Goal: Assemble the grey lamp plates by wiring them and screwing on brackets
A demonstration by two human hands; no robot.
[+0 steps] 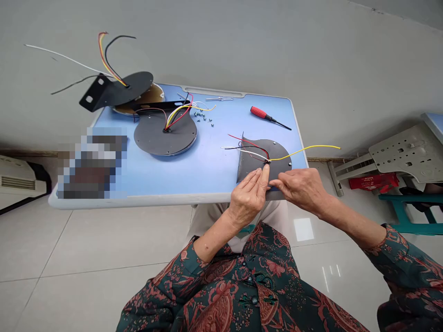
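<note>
A dark grey round-ended metal plate (254,151) lies by the table's front right edge, with a bent flange on its left side. Red, black, white and yellow wires come out of a hole in its middle; the yellow wire (313,147) stretches to the right. My left hand (249,191) rests on the plate with its fingers extended, one fingertip at the wire hole. At the plate's front right edge, my right hand (302,184) has its fingers curled in and its thumb side toward the rim. Whatever those fingers pinch is hidden. Screws show on the plate's right rim.
A red-handled screwdriver (263,113) lies behind the plate. Several small screws (204,118) are scattered mid-table. Another wired plate (166,133) and a bracketed plate (128,92) stand left. A blurred-out patch (95,166) covers the front left corner. A green stool (411,212) stands right.
</note>
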